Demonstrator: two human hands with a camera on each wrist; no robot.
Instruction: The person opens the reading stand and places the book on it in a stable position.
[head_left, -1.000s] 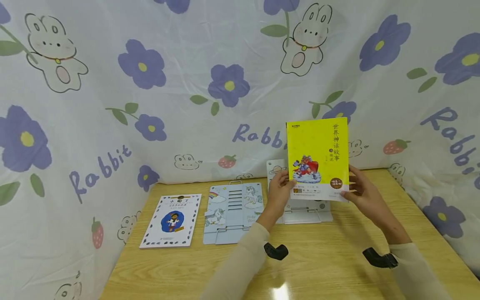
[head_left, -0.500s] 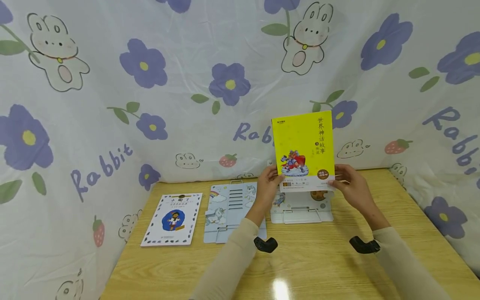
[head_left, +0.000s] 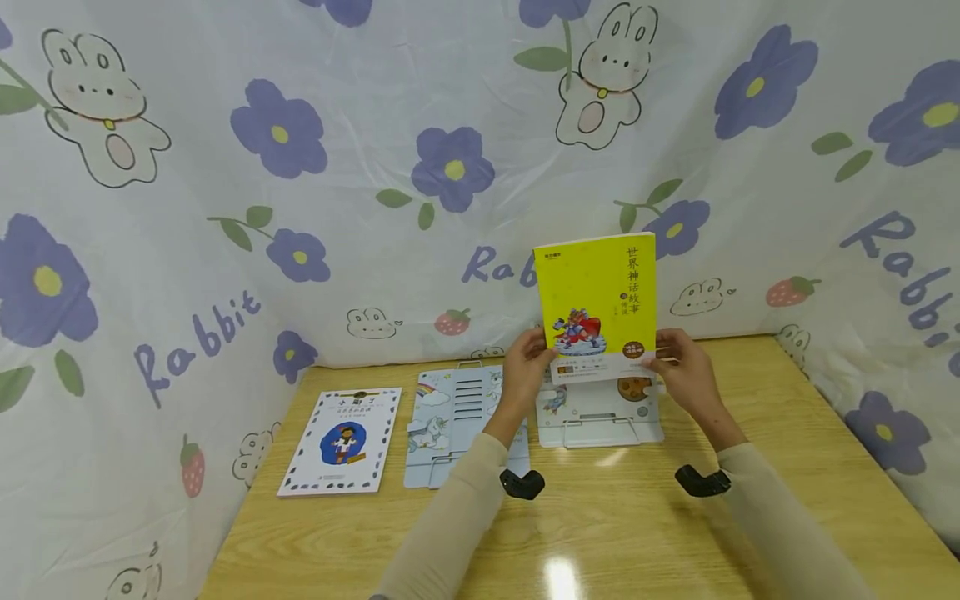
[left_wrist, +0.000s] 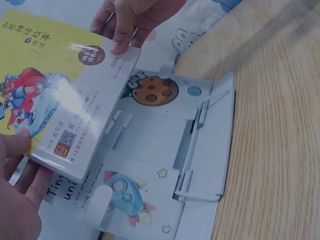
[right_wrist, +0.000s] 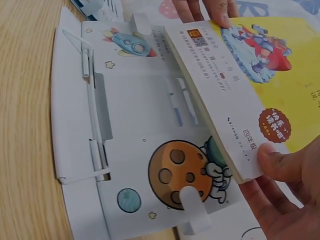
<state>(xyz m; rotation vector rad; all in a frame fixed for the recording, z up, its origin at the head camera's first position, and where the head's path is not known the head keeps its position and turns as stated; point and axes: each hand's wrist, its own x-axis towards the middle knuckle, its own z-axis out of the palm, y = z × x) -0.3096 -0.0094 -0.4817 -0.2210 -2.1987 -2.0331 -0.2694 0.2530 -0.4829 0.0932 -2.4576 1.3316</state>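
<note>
Compared with a second ago, the yellow book sits farther left in the head view; against half a second ago, its top edge is lower and a strip of page edges shows above the cover. It is held up right of centre, before the white stand. The left hand and the right hand each pinch a lower side edge, thumb on the cover, fingers behind.

The book hides the stand's upper part, and whether the two touch I cannot tell. The left sleeve covers part of the unicorn stand at lower centre. Both wrist views cut the book off.

The cover reads 世界神话故事与传说; its brown badge says 快乐读书吧, with 四年级 near the lower corner beside it. The white stand carries "Tiny uni", the rest covered. On the white book, lying on the counter at lower left, the title starts with 小 but blurs afterwards. "Rabbit" repeats across the cloth behind.
</note>
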